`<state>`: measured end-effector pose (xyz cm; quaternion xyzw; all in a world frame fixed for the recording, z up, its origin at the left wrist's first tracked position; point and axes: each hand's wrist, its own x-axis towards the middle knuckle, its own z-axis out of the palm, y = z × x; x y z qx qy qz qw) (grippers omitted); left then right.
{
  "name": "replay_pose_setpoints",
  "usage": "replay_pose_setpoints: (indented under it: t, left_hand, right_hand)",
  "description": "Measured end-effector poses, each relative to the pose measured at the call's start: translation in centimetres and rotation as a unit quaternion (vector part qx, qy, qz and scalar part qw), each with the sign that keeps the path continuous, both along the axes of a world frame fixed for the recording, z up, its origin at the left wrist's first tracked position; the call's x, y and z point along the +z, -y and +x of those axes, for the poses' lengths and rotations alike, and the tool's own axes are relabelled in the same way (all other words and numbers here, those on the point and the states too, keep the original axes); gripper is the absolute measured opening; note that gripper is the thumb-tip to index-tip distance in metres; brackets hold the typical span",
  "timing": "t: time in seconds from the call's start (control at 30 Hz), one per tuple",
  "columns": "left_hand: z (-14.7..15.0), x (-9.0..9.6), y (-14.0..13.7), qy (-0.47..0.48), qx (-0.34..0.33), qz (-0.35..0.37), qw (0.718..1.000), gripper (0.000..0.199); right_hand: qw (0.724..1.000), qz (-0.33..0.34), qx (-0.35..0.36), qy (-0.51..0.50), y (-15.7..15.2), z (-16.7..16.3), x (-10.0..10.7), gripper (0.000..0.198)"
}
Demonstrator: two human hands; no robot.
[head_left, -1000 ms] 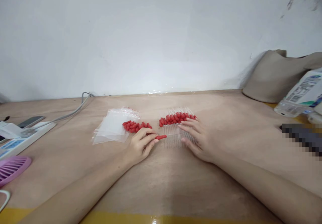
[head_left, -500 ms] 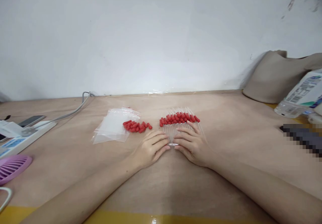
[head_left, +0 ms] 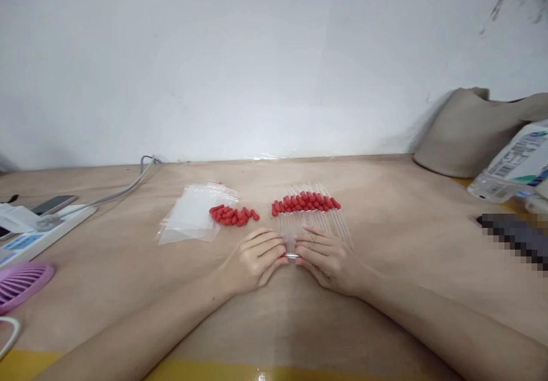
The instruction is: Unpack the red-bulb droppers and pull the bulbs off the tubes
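My left hand (head_left: 260, 258) and my right hand (head_left: 329, 258) pinch one clear dropper (head_left: 292, 255) between thumbs and fingers. It lies level across the gap between them, with a bit of red at my left fingertips; its ends are hidden in my hands. Just beyond, a row of clear droppers with red bulbs (head_left: 302, 201) lies on the table, thin tubes (head_left: 319, 219) running toward me and partly behind my fingers. To the left, a small heap of red rubber bulbs (head_left: 231, 215) rests partly on several clear zip bags (head_left: 192, 215).
A white power strip (head_left: 64, 221) with a grey cable (head_left: 124, 191), a phone (head_left: 53, 204) and a purple fan (head_left: 23, 287) sit at left. At right are a beige container (head_left: 462, 135), a labelled clear plastic bottle (head_left: 509, 161) and a pixelated dark object (head_left: 514, 235). A wall stands behind.
Both hands have drawn slightly toward me with the dropper between them, baring more of the tubes in the row. The bulb heap and bags have not moved.
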<state>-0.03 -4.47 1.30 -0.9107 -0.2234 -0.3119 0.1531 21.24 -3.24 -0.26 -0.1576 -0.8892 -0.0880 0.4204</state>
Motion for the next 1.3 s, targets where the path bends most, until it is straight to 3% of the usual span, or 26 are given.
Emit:
replay_pose_setpoints:
  t: [0.43, 0.57, 0.7, 0.83, 0.9, 1.0, 1.3]
  left_hand:
    - [-0.6, 0.1, 0.5, 0.003, -0.002, 0.025, 1.000, 0.011]
    - [-2.2, 1.1, -0.4, 0.070, 0.072, 0.032, 0.994, 0.009]
    - [-4.9, 3.7, -2.6, 0.168, 0.235, -0.052, 0.956, 0.020]
    - [-8.8, 5.3, -5.5, 0.189, 0.374, -0.148, 0.896, 0.031]
    - [-10.5, 5.3, -6.6, 0.195, 0.393, -0.224, 0.870, 0.035]
    - [-11.5, 4.9, -7.4, 0.247, 0.399, -0.261, 0.844, 0.037]
    - [-9.8, 4.7, -6.8, 0.201, 0.415, -0.282, 0.841, 0.026]
  right_hand:
    - [0.998, 0.054, 0.005, 0.011, 0.6, 1.5, 0.5, 0.018]
    - [0.996, 0.008, -0.078, -0.043, -0.3, 2.8, 0.4, 0.018]
    - [0.985, -0.049, -0.159, -0.041, -0.9, 2.6, 0.0, 0.024]
    - [0.982, -0.118, -0.133, -0.064, -0.7, 1.2, 0.9, 0.029]
    - [0.981, -0.129, -0.118, -0.087, -0.6, 0.3, 1.8, 0.027]
    - [0.984, -0.106, -0.115, -0.090, -1.2, -1.5, 2.9, 0.024]
    - [0.976, -0.037, -0.201, 0.071, -3.1, -6.2, 1.4, 0.014]
